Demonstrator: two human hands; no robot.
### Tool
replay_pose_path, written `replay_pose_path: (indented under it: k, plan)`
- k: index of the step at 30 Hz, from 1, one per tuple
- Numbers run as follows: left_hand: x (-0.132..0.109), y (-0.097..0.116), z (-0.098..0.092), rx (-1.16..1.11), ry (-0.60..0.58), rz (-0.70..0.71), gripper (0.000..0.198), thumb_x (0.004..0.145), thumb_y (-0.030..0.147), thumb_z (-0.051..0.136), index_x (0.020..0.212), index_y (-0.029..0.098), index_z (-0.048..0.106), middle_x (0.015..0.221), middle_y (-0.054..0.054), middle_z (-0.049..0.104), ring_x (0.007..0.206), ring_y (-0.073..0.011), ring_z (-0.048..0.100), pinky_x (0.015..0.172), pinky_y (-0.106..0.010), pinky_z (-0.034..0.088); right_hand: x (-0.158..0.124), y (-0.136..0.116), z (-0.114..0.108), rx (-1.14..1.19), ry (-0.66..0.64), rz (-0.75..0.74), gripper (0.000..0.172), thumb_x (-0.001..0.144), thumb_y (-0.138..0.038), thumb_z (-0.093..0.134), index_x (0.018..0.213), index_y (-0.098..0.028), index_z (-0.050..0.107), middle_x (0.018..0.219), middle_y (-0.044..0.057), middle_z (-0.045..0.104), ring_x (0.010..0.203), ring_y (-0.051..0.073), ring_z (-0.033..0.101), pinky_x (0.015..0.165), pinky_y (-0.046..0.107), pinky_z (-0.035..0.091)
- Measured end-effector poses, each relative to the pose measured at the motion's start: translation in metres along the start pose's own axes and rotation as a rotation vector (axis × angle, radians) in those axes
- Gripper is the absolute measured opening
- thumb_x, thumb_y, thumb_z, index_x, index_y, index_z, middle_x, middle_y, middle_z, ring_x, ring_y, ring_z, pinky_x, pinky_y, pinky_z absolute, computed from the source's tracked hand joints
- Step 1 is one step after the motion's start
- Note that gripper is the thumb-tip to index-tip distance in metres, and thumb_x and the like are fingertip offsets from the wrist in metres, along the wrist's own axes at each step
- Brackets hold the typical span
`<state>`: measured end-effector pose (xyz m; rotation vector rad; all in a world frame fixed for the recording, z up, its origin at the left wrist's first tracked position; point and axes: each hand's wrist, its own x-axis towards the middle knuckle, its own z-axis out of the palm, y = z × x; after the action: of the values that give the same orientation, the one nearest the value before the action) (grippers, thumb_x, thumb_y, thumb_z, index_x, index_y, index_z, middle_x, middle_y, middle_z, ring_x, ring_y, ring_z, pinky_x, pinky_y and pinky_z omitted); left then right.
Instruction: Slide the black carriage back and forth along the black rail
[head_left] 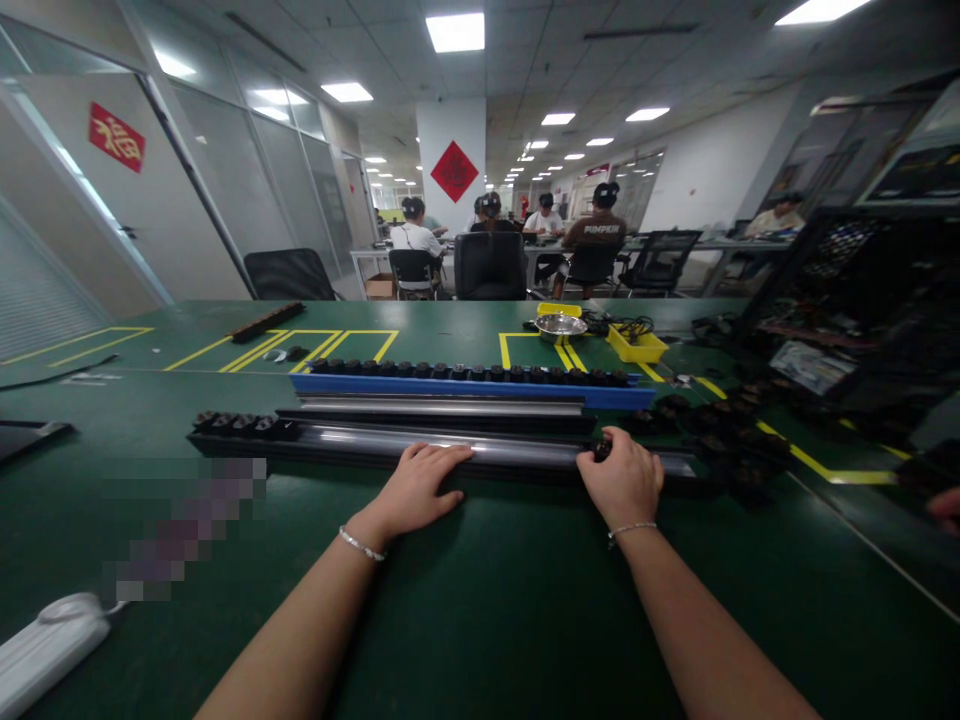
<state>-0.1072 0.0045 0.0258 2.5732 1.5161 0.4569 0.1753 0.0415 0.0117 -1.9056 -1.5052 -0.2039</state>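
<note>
Black rail (337, 443) | left hand (420, 485) flat on it, fingers spread | right hand (622, 482) pinching small black part (600, 452) on it

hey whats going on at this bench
A person is working at a green table with bare hands. The left hand lies flat on a long dark rail. The right hand pinches a small black part at the rail's top. A few similar caps sit at the rail's left end, and a full row lines the blue rail behind. Other people sit at desks farther back.
</note>
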Motion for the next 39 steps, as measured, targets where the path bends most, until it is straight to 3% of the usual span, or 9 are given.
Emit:
replay_pose_path:
  k: [10,39]
  plan:
    - [0.000,-0.001,0.000,-0.006,0.003,0.004,0.059,0.077,0.032,0.058,0.132,0.032,0.036,0.136,-0.001,0.047,0.122,-0.0211,0.043,0.105,-0.044,0.020,0.002,0.008,-0.006,-0.004,-0.089,0.012,0.037,0.071,-0.032,0.048,0.105,-0.019,0.056,0.099,0.010,0.061,0.098,0.025,0.050,0.084,0.038,0.035]
    - [0.000,-0.003,0.002,-0.008,0.003,0.005,0.059,0.077,0.032,0.057,0.132,0.033,0.035,0.138,0.000,0.045,0.124,-0.0211,0.042,0.107,-0.045,0.019,0.004,0.012,-0.004,0.043,-0.074,0.026,0.041,0.071,-0.026,0.047,0.111,-0.019,0.053,0.099,0.008,0.063,0.099,0.024,0.052,0.086,0.038,0.035]
